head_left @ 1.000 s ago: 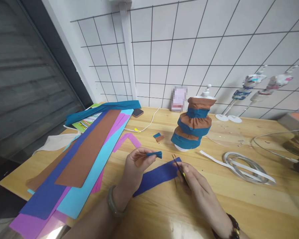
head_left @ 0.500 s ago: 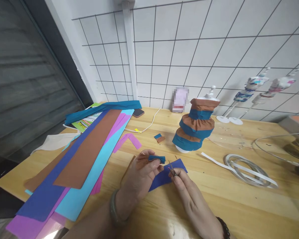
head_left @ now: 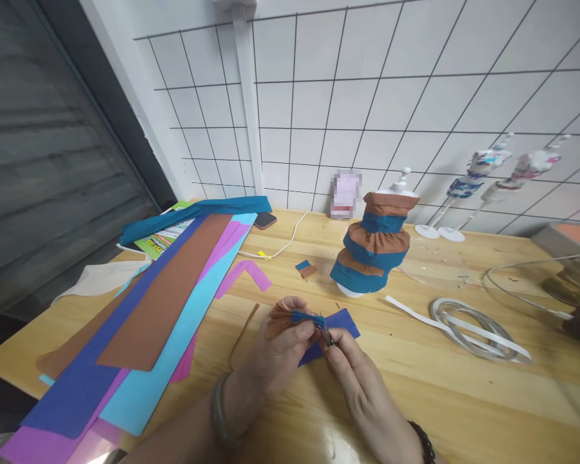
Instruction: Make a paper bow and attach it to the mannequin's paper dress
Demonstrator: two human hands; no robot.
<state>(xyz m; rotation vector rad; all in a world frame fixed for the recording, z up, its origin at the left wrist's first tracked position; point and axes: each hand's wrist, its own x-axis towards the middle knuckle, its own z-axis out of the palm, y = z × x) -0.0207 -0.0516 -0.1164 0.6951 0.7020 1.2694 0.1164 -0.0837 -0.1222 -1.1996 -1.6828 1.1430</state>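
Pinched in my left hand [head_left: 278, 345] is a pleated piece of brown and teal crepe paper [head_left: 305, 317], its folds fanning out toward the fingers. My right hand [head_left: 360, 374] grips a small pair of thread snips [head_left: 325, 336], mostly covered by the fingers. The snips' thin blades are at the right end of the teal folds; whether they touch the paper I cannot tell. Beneath both hands lies a dark blue paper piece [head_left: 344, 322], partly hidden. Behind them stands a small white dress form [head_left: 400, 187] wearing a layered brown and teal paper dress [head_left: 377, 243].
Long coloured paper strips [head_left: 167, 290] overlap along the left. A tape roll [head_left: 473, 328] with loose white strips lies at right. Two small decorated mannequins [head_left: 483, 164] stand by the tiled wall. A phone [head_left: 265, 220], a white cable [head_left: 294, 235] and small paper scraps [head_left: 306, 269] lie farther back.
My right hand has brought the snips leftward to the end of the pleated paper. In my left hand the paper has turned slightly. The whole view has shifted a little.
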